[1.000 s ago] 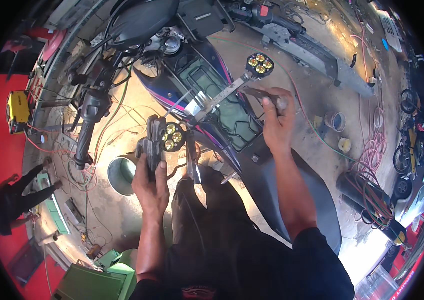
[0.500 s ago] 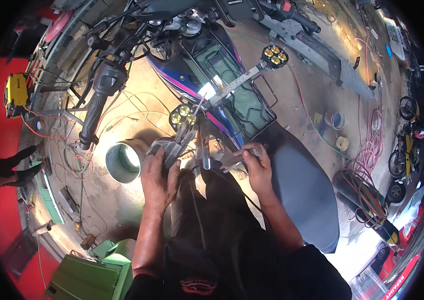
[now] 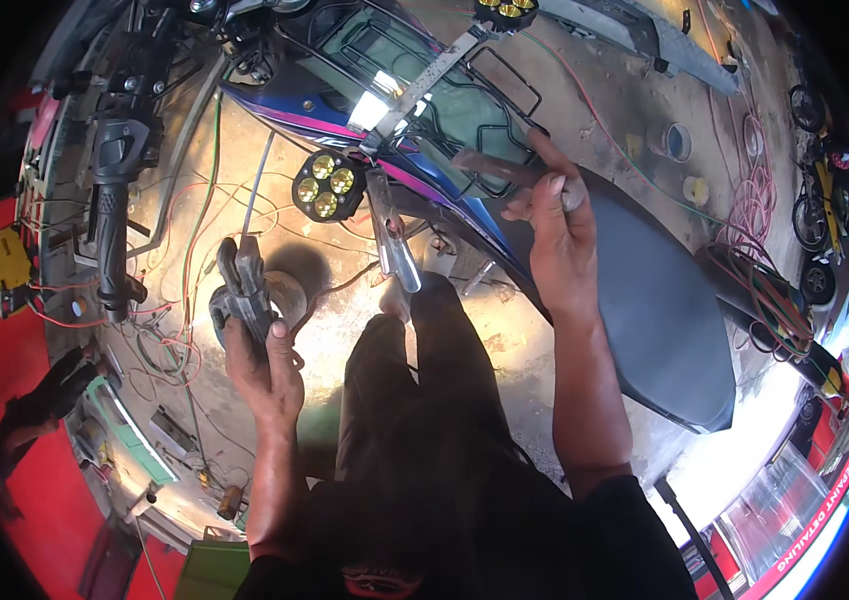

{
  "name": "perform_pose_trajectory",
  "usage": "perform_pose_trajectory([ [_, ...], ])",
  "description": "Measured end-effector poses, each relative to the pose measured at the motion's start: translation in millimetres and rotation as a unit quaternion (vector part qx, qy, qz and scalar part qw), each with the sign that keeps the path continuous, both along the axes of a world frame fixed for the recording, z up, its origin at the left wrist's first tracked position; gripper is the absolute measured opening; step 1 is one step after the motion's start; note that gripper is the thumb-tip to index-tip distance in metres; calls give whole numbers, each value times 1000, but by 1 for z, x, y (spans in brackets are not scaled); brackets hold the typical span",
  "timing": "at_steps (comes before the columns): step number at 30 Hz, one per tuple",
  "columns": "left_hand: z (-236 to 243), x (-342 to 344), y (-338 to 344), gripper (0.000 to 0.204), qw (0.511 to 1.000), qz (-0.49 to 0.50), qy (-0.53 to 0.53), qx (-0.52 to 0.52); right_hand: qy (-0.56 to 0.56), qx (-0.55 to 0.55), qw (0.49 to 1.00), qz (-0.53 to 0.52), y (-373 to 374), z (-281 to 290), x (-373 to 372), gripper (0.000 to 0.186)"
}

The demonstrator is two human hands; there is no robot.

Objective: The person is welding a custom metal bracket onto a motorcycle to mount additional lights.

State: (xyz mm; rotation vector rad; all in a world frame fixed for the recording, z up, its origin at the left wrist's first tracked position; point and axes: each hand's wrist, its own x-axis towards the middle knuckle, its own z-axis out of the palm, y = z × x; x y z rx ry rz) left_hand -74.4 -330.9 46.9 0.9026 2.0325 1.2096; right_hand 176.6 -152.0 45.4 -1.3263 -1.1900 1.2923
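Note:
My left hand (image 3: 270, 370) is wrapped round a dark grey welding electrode holder (image 3: 245, 285), held over the floor left of my knees. A thin welding rod (image 3: 259, 180) sticks up from its jaws. My right hand (image 3: 560, 230) is raised above the motorcycle's seat, fingers curled round a flat, brownish, blurred metal tool (image 3: 495, 167) whose kind I cannot make out. Between the hands, a flat metal bar (image 3: 430, 85) crosses the motorcycle's rack. A round lamp (image 3: 330, 186) with yellow lenses sits near its lower end. A shiny metal strip (image 3: 395, 235) hangs beside that lamp.
The motorcycle's dark seat (image 3: 655, 300) extends to the right, its handlebar grip (image 3: 115, 240) to the left. A second yellow-lensed lamp (image 3: 505, 12) is at the top. Cables and hoses (image 3: 750, 200) lie on the floor. A yellow machine (image 3: 7, 270) stands at far left.
My left hand has moved left, taking the electrode holder away from the near lamp. My right hand has risen to the right with its tool. The view has shifted, so the motorcycle sits higher.

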Motion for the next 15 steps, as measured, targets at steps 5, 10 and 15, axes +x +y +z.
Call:
perform_pose_trajectory([
  [5, -21, -7, -17, 32, 1000, 6, -6, 8, -2, 64, 998, 6, 35, -16, -21, 36],
  [10, -30, -6, -32, 20, 999, 24, -16, -13, -118, 78, 987, 71, 44, -22, -44, 30],
  [15, -40, 0, -45, 16, 999, 48, 7, -22, -180, 107, 977, 41, 56, -22, -54, 21],
])
